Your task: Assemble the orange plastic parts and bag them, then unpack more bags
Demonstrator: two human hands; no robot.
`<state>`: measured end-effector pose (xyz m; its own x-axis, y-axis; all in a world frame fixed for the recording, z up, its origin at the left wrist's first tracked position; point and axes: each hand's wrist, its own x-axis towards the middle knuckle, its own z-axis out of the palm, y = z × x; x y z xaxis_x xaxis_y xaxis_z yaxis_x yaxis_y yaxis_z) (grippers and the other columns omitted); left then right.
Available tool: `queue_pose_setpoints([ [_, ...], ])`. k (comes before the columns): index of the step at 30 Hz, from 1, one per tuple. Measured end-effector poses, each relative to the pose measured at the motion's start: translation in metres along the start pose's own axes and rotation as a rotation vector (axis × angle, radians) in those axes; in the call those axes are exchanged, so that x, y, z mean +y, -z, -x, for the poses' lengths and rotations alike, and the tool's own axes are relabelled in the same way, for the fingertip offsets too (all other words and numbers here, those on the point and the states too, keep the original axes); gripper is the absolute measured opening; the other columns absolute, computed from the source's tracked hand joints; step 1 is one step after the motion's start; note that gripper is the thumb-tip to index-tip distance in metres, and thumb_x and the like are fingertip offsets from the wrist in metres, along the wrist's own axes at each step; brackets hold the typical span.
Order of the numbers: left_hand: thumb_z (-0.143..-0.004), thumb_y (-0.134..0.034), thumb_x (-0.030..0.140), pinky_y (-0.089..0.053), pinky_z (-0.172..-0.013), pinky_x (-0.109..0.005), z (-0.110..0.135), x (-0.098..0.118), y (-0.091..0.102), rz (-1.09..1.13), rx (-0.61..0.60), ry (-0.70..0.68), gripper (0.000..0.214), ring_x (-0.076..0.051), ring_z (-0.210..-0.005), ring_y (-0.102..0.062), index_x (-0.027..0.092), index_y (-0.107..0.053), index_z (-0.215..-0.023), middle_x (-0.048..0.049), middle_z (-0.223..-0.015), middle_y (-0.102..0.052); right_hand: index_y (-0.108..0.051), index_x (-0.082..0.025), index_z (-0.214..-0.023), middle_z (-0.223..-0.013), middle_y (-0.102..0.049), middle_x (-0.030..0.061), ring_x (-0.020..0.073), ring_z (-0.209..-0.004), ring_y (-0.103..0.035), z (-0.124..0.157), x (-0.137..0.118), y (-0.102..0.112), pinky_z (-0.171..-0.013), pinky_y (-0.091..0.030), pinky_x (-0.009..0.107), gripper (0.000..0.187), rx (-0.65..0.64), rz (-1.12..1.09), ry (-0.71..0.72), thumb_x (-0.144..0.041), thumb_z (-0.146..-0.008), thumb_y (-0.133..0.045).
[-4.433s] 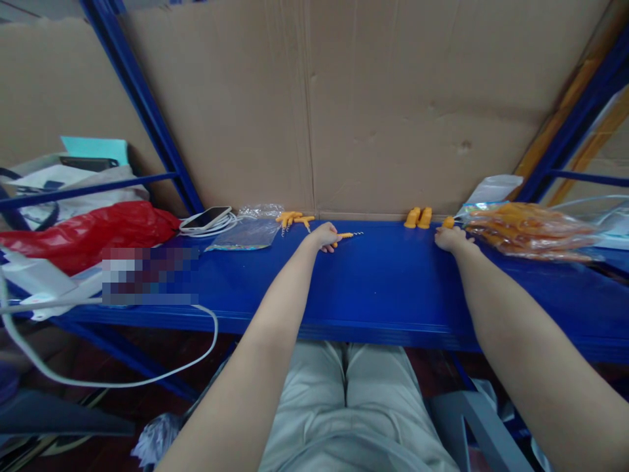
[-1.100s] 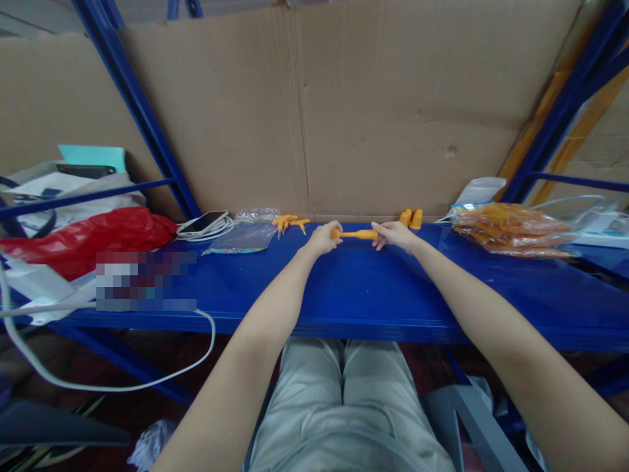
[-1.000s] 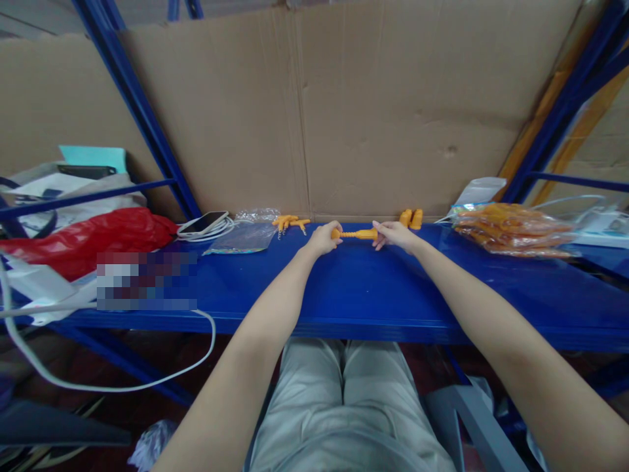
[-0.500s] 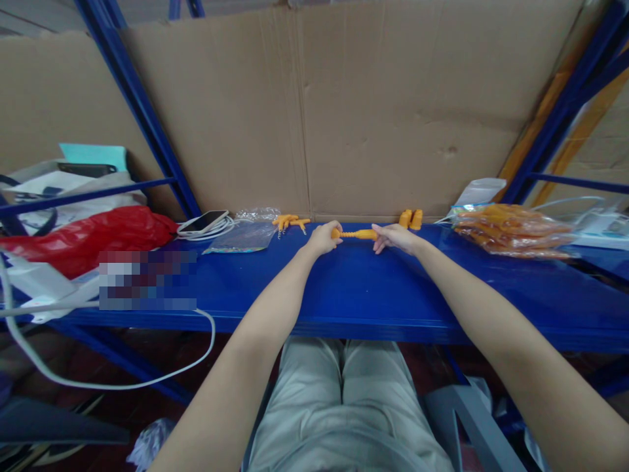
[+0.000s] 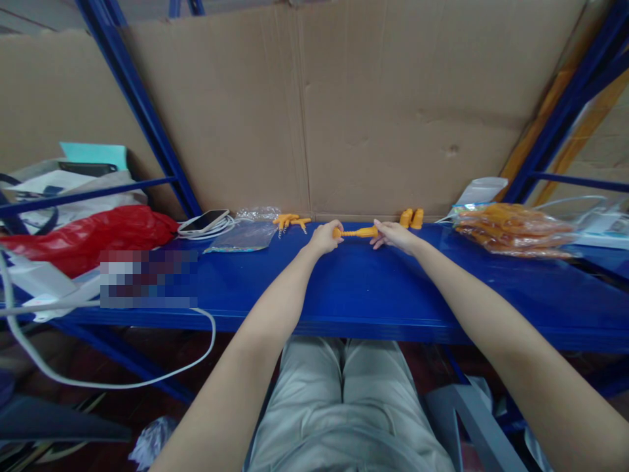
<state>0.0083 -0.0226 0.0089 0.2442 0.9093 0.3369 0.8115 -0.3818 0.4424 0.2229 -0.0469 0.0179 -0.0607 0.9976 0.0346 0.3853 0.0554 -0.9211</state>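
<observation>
A yellow-orange plastic piece (image 5: 361,233) with a twisted, ribbed middle and a smooth thicker part lies level between my hands, over the blue shelf top. My left hand (image 5: 324,238) is closed round its left end. At the other end, the fingers of my right hand (image 5: 394,236) pinch the thick part. Beyond my left hand, several orange pieces with metal screw tips (image 5: 291,221) lie near the cardboard. Two short orange pieces (image 5: 411,218) stand behind my right hand.
A clear plastic bag (image 5: 243,237) lies to the left, beside a phone (image 5: 207,221) on a coiled white cable. Farther left are a red bag (image 5: 98,236) and a white power strip. Bagged orange parts (image 5: 511,226) lie at right. Cardboard (image 5: 373,118) walls the back.
The right end of the orange piece has tipped up slightly, with my right hand raised a little. My left hand keeps its hold in almost the same place.
</observation>
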Motion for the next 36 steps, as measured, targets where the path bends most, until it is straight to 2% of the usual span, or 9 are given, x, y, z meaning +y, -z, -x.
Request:
queue_pose_setpoints([
  [4, -0.078, -0.072, 0.017, -0.046, -0.082, -0.028, 0.0, -0.001, -0.001, 0.018, 0.004, -0.003, 0.025, -0.017, -0.08, -0.064, 0.022, -0.064, -0.101, 0.0009, -0.071, -0.066, -0.057, -0.017, -0.108, -0.086, -0.073, 0.0093, 0.0162, -0.069, -0.071, 0.002, 0.003, 0.009, -0.061, -0.05, 0.024, 0.026, -0.129, -0.047, 0.036, -0.04, -0.095, -0.054],
  [7, -0.076, -0.073, 0.016, -0.046, -0.083, -0.029, 0.0, -0.001, -0.001, 0.029, 0.022, -0.024, 0.024, -0.017, -0.079, -0.064, 0.022, -0.064, -0.098, 0.0016, -0.07, -0.065, -0.06, -0.016, -0.104, -0.085, -0.073, 0.0102, 0.0183, -0.069, -0.07, 0.001, 0.005, 0.012, -0.064, -0.051, 0.028, 0.028, -0.147, -0.054, 0.045, -0.04, -0.089, -0.063],
  [13, -0.075, -0.073, 0.014, -0.048, -0.079, -0.027, 0.001, -0.001, -0.002, 0.081, 0.039, -0.045, 0.024, -0.015, -0.075, -0.063, 0.022, -0.063, -0.095, 0.0027, -0.069, -0.064, -0.06, -0.015, -0.072, -0.056, -0.063, 0.01, 0.0153, -0.046, -0.058, -0.005, 0.005, 0.006, -0.051, -0.049, 0.028, 0.051, -0.069, 0.008, -0.009, -0.061, -0.091, -0.048],
  [18, -0.076, -0.073, 0.014, -0.048, -0.076, -0.026, 0.001, 0.0, -0.002, 0.088, 0.022, -0.039, 0.023, -0.014, -0.069, -0.062, 0.021, -0.062, -0.096, 0.0024, -0.071, -0.064, -0.063, -0.013, -0.082, -0.062, -0.066, 0.0117, 0.0181, -0.053, -0.064, -0.005, 0.004, 0.005, -0.056, -0.051, 0.029, 0.058, -0.041, 0.0, -0.038, -0.068, -0.089, -0.044],
  [22, -0.078, -0.071, 0.013, -0.048, -0.074, -0.026, 0.001, 0.002, -0.002, 0.091, 0.007, -0.033, 0.023, -0.013, -0.066, -0.061, 0.021, -0.062, -0.097, 0.0038, -0.065, -0.061, -0.063, -0.016, -0.107, -0.093, -0.073, 0.0118, 0.0171, -0.072, -0.071, 0.001, 0.004, 0.01, -0.061, -0.05, 0.025, 0.037, -0.141, -0.109, -0.038, -0.048, -0.096, -0.048],
  [26, -0.077, -0.071, 0.013, -0.047, -0.076, -0.026, 0.001, 0.003, -0.002, 0.071, 0.018, -0.042, 0.023, -0.014, -0.07, -0.062, 0.022, -0.063, -0.096, 0.0041, -0.065, -0.061, -0.06, -0.019, -0.109, -0.112, -0.071, 0.0122, 0.0164, -0.086, -0.071, 0.003, 0.007, 0.014, -0.059, -0.048, 0.022, 0.017, -0.183, -0.141, -0.033, -0.025, -0.093, -0.056],
  [29, -0.075, -0.072, 0.013, -0.047, -0.079, -0.027, 0.001, 0.002, -0.002, 0.048, 0.038, -0.059, 0.022, -0.016, -0.076, -0.063, 0.022, -0.063, -0.093, 0.0035, -0.065, -0.062, -0.063, -0.017, -0.1, -0.102, -0.073, 0.0127, 0.0194, -0.085, -0.072, 0.001, 0.008, 0.014, -0.054, -0.047, 0.023, 0.02, -0.174, -0.056, 0.002, -0.035, -0.092, -0.059],
  [33, -0.074, -0.072, 0.014, -0.046, -0.08, -0.028, 0.001, 0.0, -0.002, 0.062, 0.041, -0.063, 0.022, -0.016, -0.077, -0.062, 0.022, -0.064, -0.093, 0.0025, -0.068, -0.063, -0.067, -0.014, -0.084, -0.08, -0.073, 0.0148, 0.0211, -0.074, -0.072, -0.002, 0.008, 0.011, -0.048, -0.043, 0.024, 0.049, -0.15, 0.014, -0.009, -0.061, -0.089, -0.053],
  [36, -0.074, -0.073, 0.014, -0.047, -0.08, -0.028, 0.001, -0.001, -0.002, 0.071, 0.051, -0.068, 0.023, -0.016, -0.077, -0.062, 0.022, -0.064, -0.093, 0.0019, -0.071, -0.064, -0.067, -0.013, -0.079, -0.075, -0.072, 0.0179, 0.0207, -0.068, -0.071, -0.003, 0.007, 0.009, -0.045, -0.041, 0.024, 0.059, -0.112, 0.035, -0.048, -0.068, -0.088, -0.046],
])
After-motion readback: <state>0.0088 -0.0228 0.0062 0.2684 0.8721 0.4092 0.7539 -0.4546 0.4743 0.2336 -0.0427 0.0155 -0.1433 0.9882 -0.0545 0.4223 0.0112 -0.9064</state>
